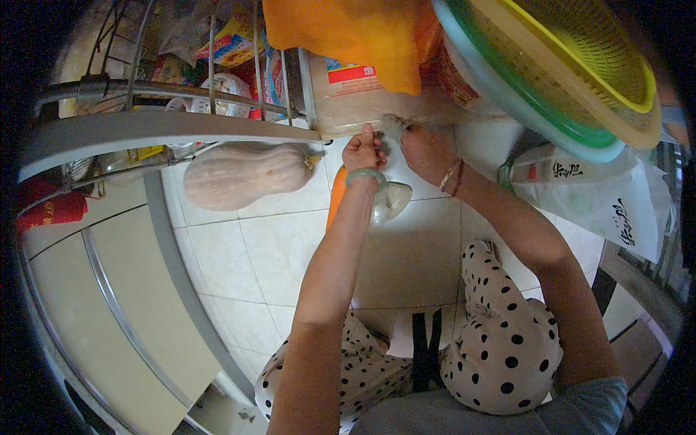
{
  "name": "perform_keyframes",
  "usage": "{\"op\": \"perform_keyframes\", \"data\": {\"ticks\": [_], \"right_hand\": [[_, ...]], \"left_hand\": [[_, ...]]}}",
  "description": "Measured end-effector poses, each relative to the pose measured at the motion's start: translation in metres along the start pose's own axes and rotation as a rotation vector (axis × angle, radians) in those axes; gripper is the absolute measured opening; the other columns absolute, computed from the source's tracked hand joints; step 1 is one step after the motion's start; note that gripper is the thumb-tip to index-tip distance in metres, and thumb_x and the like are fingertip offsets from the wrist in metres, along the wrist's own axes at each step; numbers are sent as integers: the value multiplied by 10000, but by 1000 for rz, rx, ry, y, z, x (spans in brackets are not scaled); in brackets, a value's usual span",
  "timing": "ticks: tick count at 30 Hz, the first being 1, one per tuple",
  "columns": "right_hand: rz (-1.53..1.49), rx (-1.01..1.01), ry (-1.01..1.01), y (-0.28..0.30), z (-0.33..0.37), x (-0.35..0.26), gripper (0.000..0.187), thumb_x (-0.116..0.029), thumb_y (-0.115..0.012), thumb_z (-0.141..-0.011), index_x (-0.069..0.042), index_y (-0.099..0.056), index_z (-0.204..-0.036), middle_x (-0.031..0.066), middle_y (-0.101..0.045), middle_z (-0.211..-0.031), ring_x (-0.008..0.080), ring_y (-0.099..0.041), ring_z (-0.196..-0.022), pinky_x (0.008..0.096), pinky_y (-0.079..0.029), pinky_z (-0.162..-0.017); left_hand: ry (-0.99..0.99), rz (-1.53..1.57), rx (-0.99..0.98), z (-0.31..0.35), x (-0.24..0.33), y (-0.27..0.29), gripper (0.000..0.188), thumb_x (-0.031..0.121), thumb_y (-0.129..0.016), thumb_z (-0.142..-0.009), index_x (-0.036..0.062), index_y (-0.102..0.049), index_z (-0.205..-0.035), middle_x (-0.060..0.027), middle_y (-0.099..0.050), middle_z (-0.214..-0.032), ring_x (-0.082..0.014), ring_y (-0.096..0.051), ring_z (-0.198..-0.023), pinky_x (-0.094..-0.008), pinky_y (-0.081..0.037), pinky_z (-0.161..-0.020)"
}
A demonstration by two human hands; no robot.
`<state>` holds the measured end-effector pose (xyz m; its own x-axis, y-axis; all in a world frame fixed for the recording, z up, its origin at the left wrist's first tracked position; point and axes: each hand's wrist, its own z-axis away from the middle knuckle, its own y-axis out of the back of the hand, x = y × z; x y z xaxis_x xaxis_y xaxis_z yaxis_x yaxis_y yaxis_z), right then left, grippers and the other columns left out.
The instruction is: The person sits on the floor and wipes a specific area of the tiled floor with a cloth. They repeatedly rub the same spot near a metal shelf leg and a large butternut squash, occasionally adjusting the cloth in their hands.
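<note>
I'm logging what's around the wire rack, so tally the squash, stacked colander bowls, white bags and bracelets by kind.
Butternut squash: 1
Stacked colander bowls: 3, yellow, green, pale blue
White printed bag: 1
Bracelets: 2, a green bangle on the left hand, a thin one on the right hand
Total: 7

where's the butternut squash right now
In the head view the pale butternut squash lies on the white tiled floor, upper left of centre, just below the wire rack and left of the person's left hand.
</note>
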<state>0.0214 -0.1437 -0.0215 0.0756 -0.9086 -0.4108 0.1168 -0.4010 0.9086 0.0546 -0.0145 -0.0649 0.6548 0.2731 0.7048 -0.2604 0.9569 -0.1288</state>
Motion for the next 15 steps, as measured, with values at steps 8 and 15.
{"op": "perform_keyframes", "data": {"ticks": [8, 15], "right_hand": [[26, 68, 144, -21, -2, 10, 94, -75, -541, -706, -7, -601, -734, 175, -602, -667, 333, -622, -636, 424, -506, -555], [-51, 30, 101, -6, -6, -13, 93, -91, -552, -695, -8, -595, -688, 192, -608, -700, 338, -628, -661, 420, -508, -570]], "left_hand": [[-16, 26, -24, 3, -1, -2, 335, 365, -605, -851, 99, -497, -680, -4, -502, -568, -100, -405, -380, -249, -311, -316], [-65, 50, 23, -3, -11, 0, 325, 342, -597, -861, 103, -491, -668, -14, -513, -566, -107, -424, -381, -246, -338, -316]]}}
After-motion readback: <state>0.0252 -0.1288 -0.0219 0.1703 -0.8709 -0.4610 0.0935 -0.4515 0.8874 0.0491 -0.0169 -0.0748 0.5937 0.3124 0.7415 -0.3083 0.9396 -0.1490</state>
